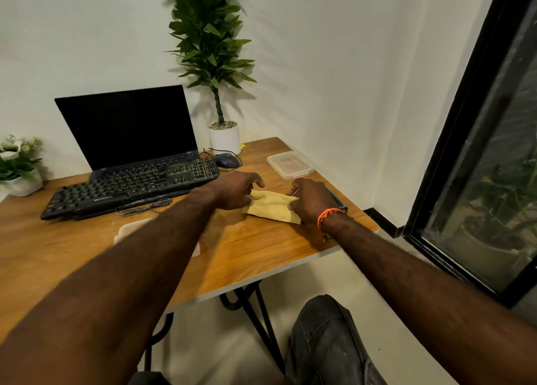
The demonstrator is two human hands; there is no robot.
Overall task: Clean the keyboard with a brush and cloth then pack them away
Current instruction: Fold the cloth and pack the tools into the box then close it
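Black keyboard (130, 184) sits left on the desk (247, 248); right of it, the left hand (235, 190) and right hand (312, 200) pinch opposite ends of the yellow cloth (271, 207), lying crosswise between them.

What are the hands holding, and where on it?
Both hold the yellow cloth on the table: left hand grips its left end, right hand its right end.

Yellow cloth (273, 207); black keyboard (130, 187); wood-grain table (247, 245); seemingly clear lid (290, 164).
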